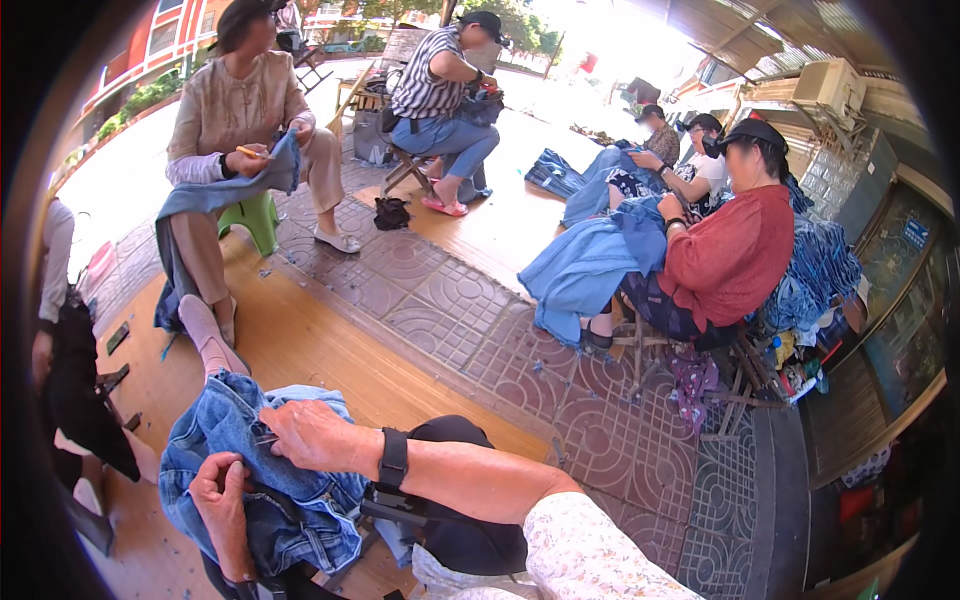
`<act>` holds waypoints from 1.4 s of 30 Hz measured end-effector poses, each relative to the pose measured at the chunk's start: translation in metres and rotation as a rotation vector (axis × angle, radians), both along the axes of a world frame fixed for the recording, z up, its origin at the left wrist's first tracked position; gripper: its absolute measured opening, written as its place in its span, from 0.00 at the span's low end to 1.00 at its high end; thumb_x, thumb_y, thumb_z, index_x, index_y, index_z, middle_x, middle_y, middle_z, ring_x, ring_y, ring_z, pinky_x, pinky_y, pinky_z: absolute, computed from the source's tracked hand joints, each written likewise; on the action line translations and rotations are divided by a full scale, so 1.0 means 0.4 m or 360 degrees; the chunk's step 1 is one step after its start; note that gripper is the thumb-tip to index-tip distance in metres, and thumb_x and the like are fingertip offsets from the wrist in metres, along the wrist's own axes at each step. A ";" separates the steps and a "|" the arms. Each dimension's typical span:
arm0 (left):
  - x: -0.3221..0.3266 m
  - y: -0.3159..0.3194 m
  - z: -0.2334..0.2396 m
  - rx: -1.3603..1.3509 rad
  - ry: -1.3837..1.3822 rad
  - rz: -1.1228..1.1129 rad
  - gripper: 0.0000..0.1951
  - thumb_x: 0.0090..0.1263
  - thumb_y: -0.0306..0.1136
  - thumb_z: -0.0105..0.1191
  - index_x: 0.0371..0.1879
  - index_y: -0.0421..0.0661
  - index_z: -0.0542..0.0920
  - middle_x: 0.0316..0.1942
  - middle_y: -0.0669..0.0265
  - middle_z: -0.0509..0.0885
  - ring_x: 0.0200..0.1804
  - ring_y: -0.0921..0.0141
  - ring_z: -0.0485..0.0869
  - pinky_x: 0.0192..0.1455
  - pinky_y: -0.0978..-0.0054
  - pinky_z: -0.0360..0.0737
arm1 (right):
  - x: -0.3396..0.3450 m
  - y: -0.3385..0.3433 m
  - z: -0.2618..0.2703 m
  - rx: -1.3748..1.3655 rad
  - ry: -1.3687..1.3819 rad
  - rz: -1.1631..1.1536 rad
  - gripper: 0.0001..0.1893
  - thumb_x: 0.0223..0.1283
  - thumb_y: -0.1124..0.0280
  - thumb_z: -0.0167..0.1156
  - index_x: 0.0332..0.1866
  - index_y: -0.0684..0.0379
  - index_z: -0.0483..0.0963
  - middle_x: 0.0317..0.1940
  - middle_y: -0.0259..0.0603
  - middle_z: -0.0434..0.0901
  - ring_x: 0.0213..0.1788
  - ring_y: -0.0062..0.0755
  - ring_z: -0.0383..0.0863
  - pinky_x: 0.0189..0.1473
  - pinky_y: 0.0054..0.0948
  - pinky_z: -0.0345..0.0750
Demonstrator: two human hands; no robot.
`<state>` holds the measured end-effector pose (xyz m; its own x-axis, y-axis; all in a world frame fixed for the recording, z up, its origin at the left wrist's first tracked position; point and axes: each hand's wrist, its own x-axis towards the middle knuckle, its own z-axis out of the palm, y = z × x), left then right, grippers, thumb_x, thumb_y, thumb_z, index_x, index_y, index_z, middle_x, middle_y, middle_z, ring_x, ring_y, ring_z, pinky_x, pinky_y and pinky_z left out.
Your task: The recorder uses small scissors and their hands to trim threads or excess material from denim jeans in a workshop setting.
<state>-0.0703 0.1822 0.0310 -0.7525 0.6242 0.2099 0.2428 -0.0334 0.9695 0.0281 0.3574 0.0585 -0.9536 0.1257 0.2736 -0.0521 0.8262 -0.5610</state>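
Observation:
A blue denim garment [225, 420] with seams and a waistband-like edge lies bunched over my lap. Near its upper middle, my right hand [311, 436] pinches a small, thin metal tool [264, 439] against the cloth; its exact kind is too small to tell. My left hand [223, 487] rests at the near left part of the denim, thumb and fingertips brought together; whether cloth or thread is between them cannot be told. Black bands circle both wrists. Dark inner fabric of the garment shows between and below the hands.
A person on a green plastic stool [259, 223] holds denim and an orange-handled tool. Another in a striped shirt [431, 71] sits beyond. Several people sit at the right with denim, beside a pile of denim [814, 262]. A person in black is close at the left. Patterned paving [480, 322] borders wooden boards [360, 352].

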 end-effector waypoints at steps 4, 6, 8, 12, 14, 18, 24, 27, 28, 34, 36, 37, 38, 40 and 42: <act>0.008 0.009 0.012 -0.0016 0.0024 0.0019 0.03 0.64 0.24 0.52 0.33 0.38 0.78 0.25 0.70 0.78 0.27 0.80 0.74 0.29 0.86 0.70 | 0.003 0.003 0.004 0.0007 0.0001 -0.0014 0.14 0.48 0.70 0.61 0.36 0.67 0.69 0.27 0.57 0.77 0.34 0.57 0.78 0.36 0.46 0.72; 0.007 0.010 0.013 -0.0061 0.0045 0.0015 0.03 0.65 0.25 0.51 0.32 0.39 0.77 0.24 0.71 0.77 0.26 0.81 0.72 0.30 0.86 0.70 | 0.000 0.004 0.009 -0.0034 -0.0047 -0.0046 0.15 0.46 0.69 0.63 0.34 0.67 0.70 0.29 0.56 0.78 0.37 0.55 0.78 0.39 0.43 0.74; 0.000 0.005 0.018 -0.0043 0.0004 0.0028 0.03 0.64 0.24 0.51 0.32 0.39 0.78 0.24 0.71 0.77 0.26 0.81 0.73 0.29 0.86 0.70 | -0.011 -0.002 0.009 0.0003 -0.0044 -0.0042 0.15 0.46 0.69 0.63 0.35 0.67 0.70 0.29 0.56 0.78 0.37 0.55 0.78 0.39 0.43 0.74; 0.006 0.004 0.030 -0.0062 0.0021 0.0077 0.03 0.62 0.22 0.53 0.31 0.38 0.80 0.24 0.70 0.79 0.25 0.81 0.75 0.28 0.85 0.71 | -0.018 -0.005 0.009 -0.0006 -0.0113 -0.0055 0.13 0.49 0.67 0.61 0.36 0.65 0.70 0.29 0.56 0.77 0.37 0.56 0.78 0.37 0.45 0.73; 0.012 0.020 0.022 -0.0014 -0.0064 0.0041 0.03 0.61 0.23 0.54 0.32 0.38 0.80 0.25 0.71 0.80 0.26 0.81 0.76 0.28 0.86 0.72 | 0.004 0.014 0.012 -0.0025 -0.0152 -0.0055 0.16 0.52 0.66 0.58 0.44 0.62 0.69 0.32 0.54 0.77 0.40 0.55 0.77 0.39 0.45 0.71; 0.012 0.005 0.015 0.0008 -0.0103 0.0020 0.03 0.61 0.24 0.55 0.32 0.39 0.80 0.25 0.73 0.80 0.26 0.83 0.76 0.29 0.86 0.73 | 0.004 0.001 0.021 -0.0011 -0.0147 0.0009 0.17 0.52 0.67 0.58 0.46 0.63 0.70 0.32 0.54 0.78 0.39 0.54 0.77 0.40 0.44 0.72; 0.018 0.001 0.013 0.0010 -0.0053 0.0005 0.04 0.63 0.25 0.55 0.33 0.38 0.80 0.25 0.72 0.80 0.27 0.82 0.76 0.30 0.86 0.73 | 0.013 -0.008 0.034 -0.0049 -0.0144 0.0001 0.17 0.52 0.67 0.58 0.47 0.64 0.70 0.32 0.56 0.78 0.39 0.56 0.77 0.39 0.44 0.72; 0.023 0.011 0.029 -0.0014 0.0058 -0.0016 0.05 0.63 0.26 0.54 0.34 0.39 0.80 0.26 0.73 0.80 0.28 0.83 0.75 0.31 0.86 0.73 | 0.019 0.001 0.046 -0.0082 -0.0195 -0.0036 0.17 0.52 0.67 0.58 0.46 0.64 0.70 0.33 0.56 0.78 0.40 0.57 0.76 0.40 0.45 0.72; 0.022 0.012 0.028 -0.0017 0.0037 -0.0032 0.05 0.64 0.26 0.54 0.35 0.39 0.80 0.26 0.73 0.79 0.28 0.83 0.75 0.30 0.87 0.73 | 0.019 0.002 0.052 -0.0090 -0.0217 -0.0073 0.18 0.52 0.67 0.58 0.48 0.63 0.71 0.34 0.56 0.78 0.41 0.57 0.77 0.41 0.44 0.72; 0.009 -0.031 0.009 -0.0027 -0.0013 0.0072 0.05 0.62 0.27 0.54 0.32 0.38 0.80 0.26 0.67 0.81 0.30 0.81 0.77 0.34 0.81 0.74 | -0.007 -0.040 0.047 -0.0085 -0.0268 -0.0021 0.18 0.51 0.69 0.60 0.48 0.63 0.71 0.33 0.56 0.78 0.39 0.55 0.78 0.40 0.42 0.73; 0.001 -0.007 -0.012 0.0110 0.0334 0.0121 0.06 0.63 0.28 0.53 0.33 0.38 0.79 0.24 0.68 0.80 0.29 0.80 0.76 0.33 0.79 0.74 | 0.002 -0.023 0.029 -0.0141 -0.0204 -0.0073 0.19 0.49 0.70 0.61 0.49 0.61 0.72 0.29 0.54 0.79 0.34 0.52 0.79 0.36 0.40 0.75; 0.002 0.008 0.000 0.0032 0.0260 0.0064 0.07 0.62 0.29 0.53 0.33 0.37 0.79 0.25 0.64 0.81 0.30 0.78 0.76 0.34 0.77 0.74 | 0.008 -0.008 0.030 -0.0106 -0.0280 -0.0143 0.20 0.48 0.71 0.61 0.49 0.62 0.73 0.28 0.52 0.79 0.31 0.47 0.80 0.35 0.38 0.75; -0.003 0.025 0.000 0.0082 0.0273 0.0047 0.07 0.62 0.29 0.53 0.32 0.37 0.78 0.25 0.62 0.81 0.30 0.76 0.77 0.34 0.76 0.74 | 0.013 0.014 0.021 -0.0111 -0.0213 -0.0138 0.20 0.46 0.73 0.61 0.48 0.63 0.73 0.26 0.50 0.78 0.30 0.43 0.80 0.33 0.35 0.75; 0.003 0.041 -0.019 0.0114 0.0262 0.0038 0.07 0.60 0.28 0.52 0.32 0.37 0.78 0.26 0.57 0.81 0.29 0.72 0.79 0.35 0.73 0.74 | 0.013 0.000 0.042 -0.0158 -0.0230 -0.0131 0.19 0.45 0.75 0.61 0.47 0.66 0.74 0.22 0.47 0.77 0.26 0.38 0.79 0.31 0.32 0.74; 0.001 0.029 -0.025 0.0094 0.0262 0.0109 0.07 0.59 0.28 0.52 0.31 0.37 0.77 0.27 0.55 0.81 0.30 0.68 0.80 0.35 0.72 0.74 | 0.009 -0.012 0.040 -0.0093 -0.0215 -0.0037 0.19 0.44 0.77 0.60 0.46 0.68 0.73 0.21 0.46 0.77 0.25 0.33 0.78 0.30 0.29 0.73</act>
